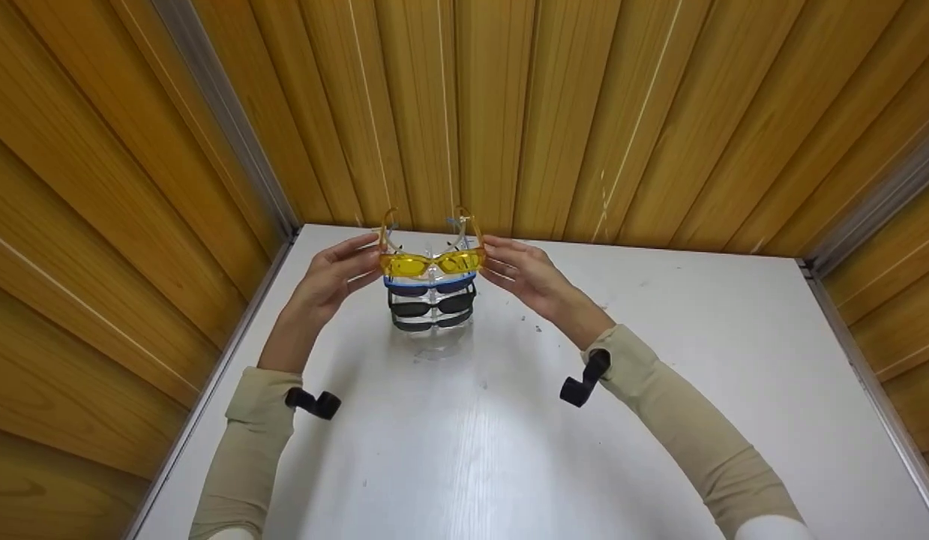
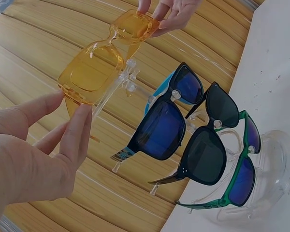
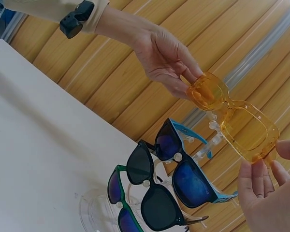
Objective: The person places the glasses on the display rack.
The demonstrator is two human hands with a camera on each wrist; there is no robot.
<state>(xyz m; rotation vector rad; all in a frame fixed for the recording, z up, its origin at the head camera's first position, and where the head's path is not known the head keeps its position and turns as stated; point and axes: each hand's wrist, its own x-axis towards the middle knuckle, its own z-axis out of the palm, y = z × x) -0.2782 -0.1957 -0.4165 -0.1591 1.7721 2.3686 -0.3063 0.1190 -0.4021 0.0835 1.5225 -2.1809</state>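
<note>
Yellow-tinted sunglasses are held level by both hands at the top of a clear display stand. My left hand pinches one end of the frame near the hinge, and my right hand pinches the other. Below them on the stand sit blue-armed sunglasses, black sunglasses and green-framed sunglasses. In the right wrist view, the yellow pair appears beside the stand's top peg; whether it touches the stand I cannot tell.
The stand's round clear base rests on a white table near its back edge. Wood-patterned panels rise behind and at both sides. A black wrist device sits on the left sleeve, another on the right.
</note>
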